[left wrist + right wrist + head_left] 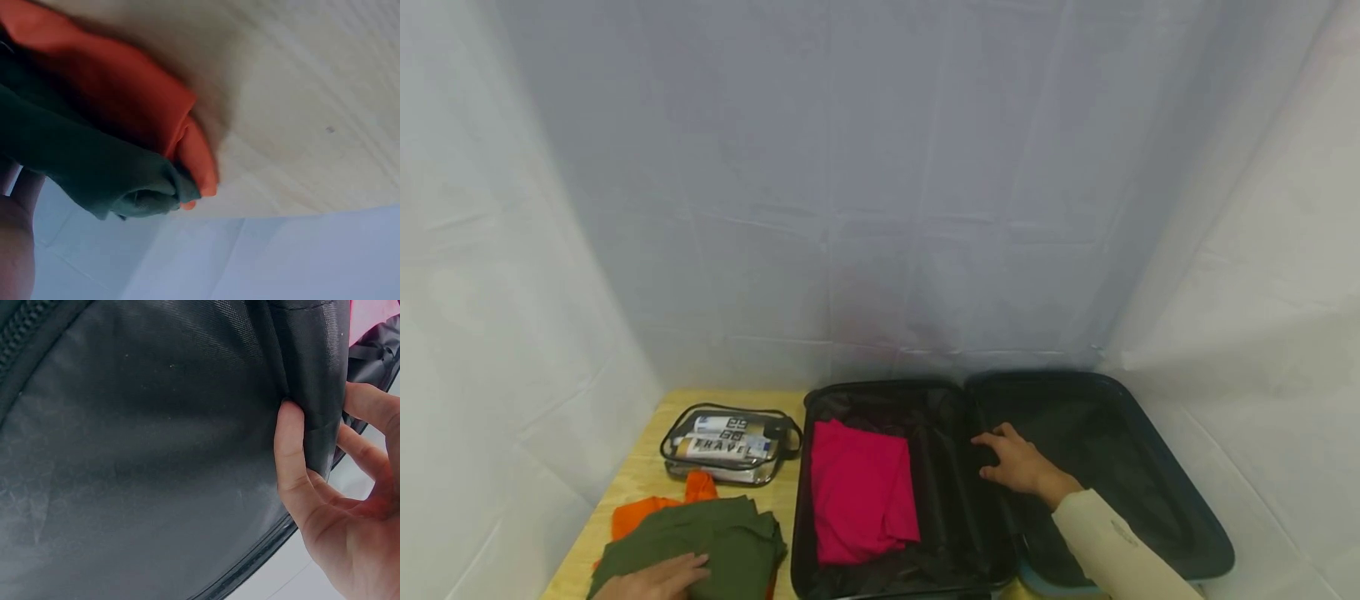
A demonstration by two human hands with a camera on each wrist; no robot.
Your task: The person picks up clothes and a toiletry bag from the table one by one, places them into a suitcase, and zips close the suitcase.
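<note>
A black suitcase (1189, 510) lies open on the table. Its left half holds a folded pink garment (859, 492). My right hand (1011, 462) is in the right half near the hinge; in the right wrist view the thumb and fingers (292, 456) pinch a fold of the black lining (156, 456). My left hand (658, 577) rests with straight fingers on a folded green garment (715, 537) at the table's front left. An orange garment (647, 510) lies under the green one. The left wrist view shows the green garment (81, 162) over the orange garment (125, 87), with my palm (14, 250) at the edge.
A clear toiletry bag (730, 446) with bottles stands behind the clothes, left of the suitcase. The wooden table (638, 477) is ringed by white cloth walls (880, 208) close at the back and on both sides.
</note>
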